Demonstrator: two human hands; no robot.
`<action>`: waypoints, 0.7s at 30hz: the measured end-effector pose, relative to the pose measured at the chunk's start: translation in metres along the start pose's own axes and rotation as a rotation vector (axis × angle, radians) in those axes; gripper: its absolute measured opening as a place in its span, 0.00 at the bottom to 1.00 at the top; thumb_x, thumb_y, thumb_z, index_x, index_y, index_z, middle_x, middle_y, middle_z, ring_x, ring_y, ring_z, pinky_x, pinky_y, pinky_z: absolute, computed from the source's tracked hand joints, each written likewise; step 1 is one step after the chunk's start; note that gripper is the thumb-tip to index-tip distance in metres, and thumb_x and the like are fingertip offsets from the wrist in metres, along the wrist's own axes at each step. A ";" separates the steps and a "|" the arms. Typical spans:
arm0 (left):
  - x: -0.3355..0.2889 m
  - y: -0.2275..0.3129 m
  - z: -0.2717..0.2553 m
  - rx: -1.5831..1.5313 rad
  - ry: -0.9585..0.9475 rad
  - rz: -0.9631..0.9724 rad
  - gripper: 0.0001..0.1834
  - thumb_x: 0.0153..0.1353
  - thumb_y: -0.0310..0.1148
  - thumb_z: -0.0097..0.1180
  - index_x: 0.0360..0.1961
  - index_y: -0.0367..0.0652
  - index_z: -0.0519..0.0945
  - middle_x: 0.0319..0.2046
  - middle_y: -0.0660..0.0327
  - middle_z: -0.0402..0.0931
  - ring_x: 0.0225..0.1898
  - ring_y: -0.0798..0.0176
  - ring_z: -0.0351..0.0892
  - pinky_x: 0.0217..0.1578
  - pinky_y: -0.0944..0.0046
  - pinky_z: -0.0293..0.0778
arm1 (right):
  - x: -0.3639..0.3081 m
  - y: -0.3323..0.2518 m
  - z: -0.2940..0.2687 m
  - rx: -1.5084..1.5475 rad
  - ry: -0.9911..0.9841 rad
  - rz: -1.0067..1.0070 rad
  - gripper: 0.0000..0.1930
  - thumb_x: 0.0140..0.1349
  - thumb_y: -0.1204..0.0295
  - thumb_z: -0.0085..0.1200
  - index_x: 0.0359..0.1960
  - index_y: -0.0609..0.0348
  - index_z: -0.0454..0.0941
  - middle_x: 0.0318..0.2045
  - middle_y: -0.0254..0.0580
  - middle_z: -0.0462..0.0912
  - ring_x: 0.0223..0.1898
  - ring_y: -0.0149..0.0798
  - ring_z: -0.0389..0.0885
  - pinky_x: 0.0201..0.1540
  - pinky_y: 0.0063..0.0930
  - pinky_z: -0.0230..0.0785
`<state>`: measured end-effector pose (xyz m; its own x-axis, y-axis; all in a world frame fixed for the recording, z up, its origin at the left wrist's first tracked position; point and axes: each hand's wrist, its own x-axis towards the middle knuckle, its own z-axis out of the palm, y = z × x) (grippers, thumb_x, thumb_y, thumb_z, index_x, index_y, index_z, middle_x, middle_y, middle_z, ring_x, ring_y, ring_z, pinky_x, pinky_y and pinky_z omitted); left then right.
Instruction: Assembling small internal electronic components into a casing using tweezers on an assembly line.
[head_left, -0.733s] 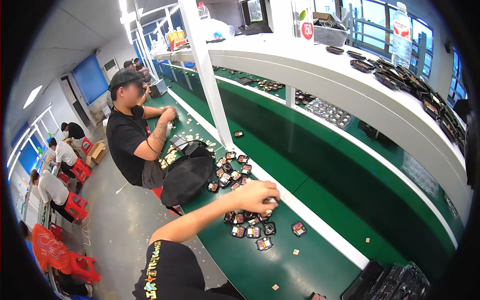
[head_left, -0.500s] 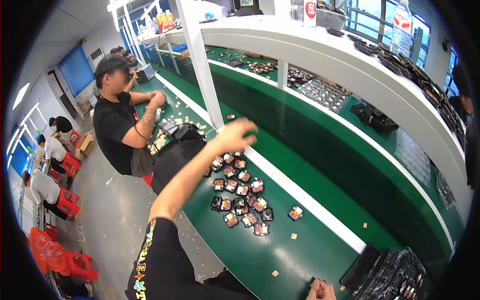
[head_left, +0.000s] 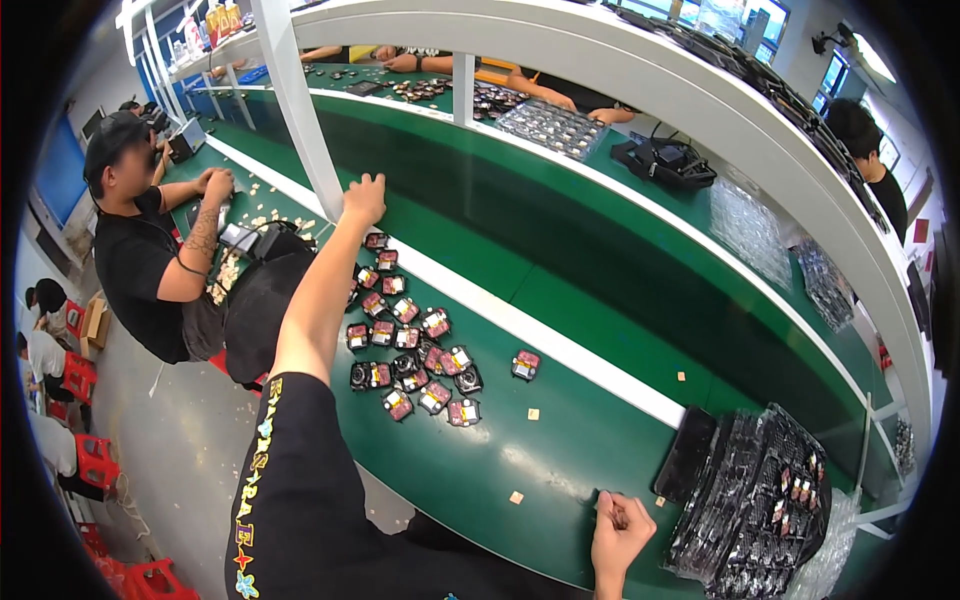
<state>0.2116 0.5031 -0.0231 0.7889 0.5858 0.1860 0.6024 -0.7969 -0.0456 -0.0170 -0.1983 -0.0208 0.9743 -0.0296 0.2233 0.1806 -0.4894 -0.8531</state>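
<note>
My left arm is stretched far across the green bench. My left hand [head_left: 364, 198] is by the foot of the white post, its fingers bent and slightly apart; anything beneath them is hidden. Small black watch-like cases [head_left: 435, 397] with maroon and white faces lie in a loose cluster below that hand and forearm. A single watch-like case [head_left: 525, 365] sits apart, to the cluster's right. Near the bench's front edge, my right hand [head_left: 622, 530] is closed with curled fingers. What it holds, if anything, I cannot make out.
Stacked black trays [head_left: 745, 500] with clear plastic stand right of my right hand. A white post [head_left: 300, 110] rises beside my left hand to a curved shelf [head_left: 560, 32]. A co-worker [head_left: 150, 240] sits on the left. Small tan squares [head_left: 533, 414] dot the bench.
My view has swung right and downward. My left hand has reached farther toward the post, its fingers less spread. More of my right hand now shows, still closed.
</note>
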 end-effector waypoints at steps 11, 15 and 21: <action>-0.242 0.179 -0.104 -0.586 0.041 1.001 0.19 0.65 0.30 0.68 0.57 0.46 0.88 0.57 0.53 0.82 0.62 0.43 0.78 0.61 0.43 0.80 | 0.042 -0.008 0.005 0.224 -0.274 0.169 0.09 0.76 0.73 0.68 0.46 0.70 0.90 0.34 0.35 0.89 0.34 0.28 0.81 0.41 0.27 0.75; -0.365 0.231 -0.099 -0.716 -0.053 1.373 0.30 0.58 0.22 0.65 0.63 0.38 0.78 0.58 0.48 0.73 0.64 0.45 0.75 0.53 0.48 0.83 | 0.073 0.049 0.009 0.347 -0.259 0.257 0.12 0.78 0.69 0.68 0.51 0.69 0.89 0.40 0.32 0.89 0.39 0.28 0.82 0.47 0.26 0.76; -0.354 0.231 -0.065 -0.420 0.105 1.175 0.36 0.55 0.32 0.71 0.67 0.38 0.79 0.66 0.47 0.73 0.66 0.48 0.75 0.56 0.53 0.79 | 0.071 -0.008 0.027 0.294 -0.266 0.101 0.15 0.80 0.65 0.67 0.51 0.70 0.87 0.34 0.29 0.82 0.35 0.26 0.71 0.40 0.27 0.67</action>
<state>0.0639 0.1019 -0.0355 0.7973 -0.5098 0.3231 -0.5588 -0.8258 0.0759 0.0544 -0.1730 -0.0103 0.9830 0.1805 0.0345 0.0752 -0.2241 -0.9717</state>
